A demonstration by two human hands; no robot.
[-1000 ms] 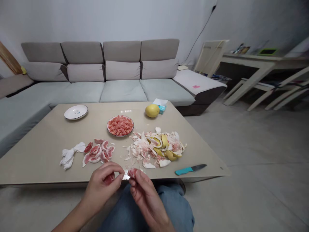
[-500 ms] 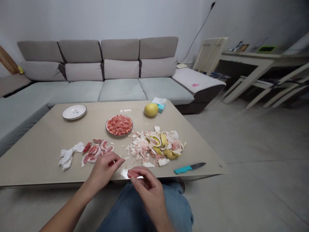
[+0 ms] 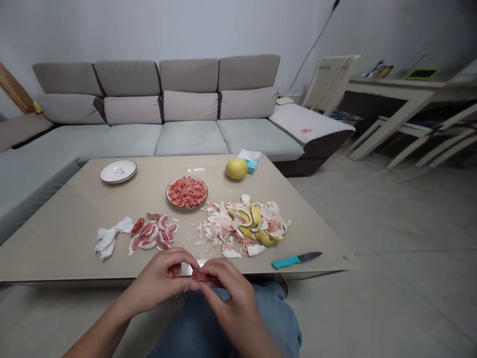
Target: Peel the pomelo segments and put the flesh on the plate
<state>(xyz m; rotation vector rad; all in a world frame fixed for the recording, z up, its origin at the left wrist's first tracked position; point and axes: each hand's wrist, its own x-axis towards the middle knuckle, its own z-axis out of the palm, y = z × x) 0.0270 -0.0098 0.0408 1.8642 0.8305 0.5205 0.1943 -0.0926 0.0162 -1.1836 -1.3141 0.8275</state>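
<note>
Both my hands meet over the table's point(image 3: 59, 233) near edge, above my lap. My left hand point(image 3: 160, 281) and my right hand point(image 3: 229, 293) are closed together on a pink pomelo segment point(image 3: 194, 274). Just beyond them lie several unpeeled pink segments point(image 3: 152, 233) and a crumpled white tissue point(image 3: 108, 237). A plate of peeled pink flesh point(image 3: 187, 192) sits mid-table. A heap of yellow rind and white pith point(image 3: 244, 226) lies to the right of my hands.
A teal-handled knife point(image 3: 294, 259) lies near the table's front right edge. A whole yellow pomelo point(image 3: 236, 168) and a tissue pack point(image 3: 249, 160) sit at the back, an empty white plate point(image 3: 118, 171) at back left. A grey sofa point(image 3: 156, 114) stands behind.
My left hand, which had reached toward the pile of segments, has come back to join my right hand on the segment.
</note>
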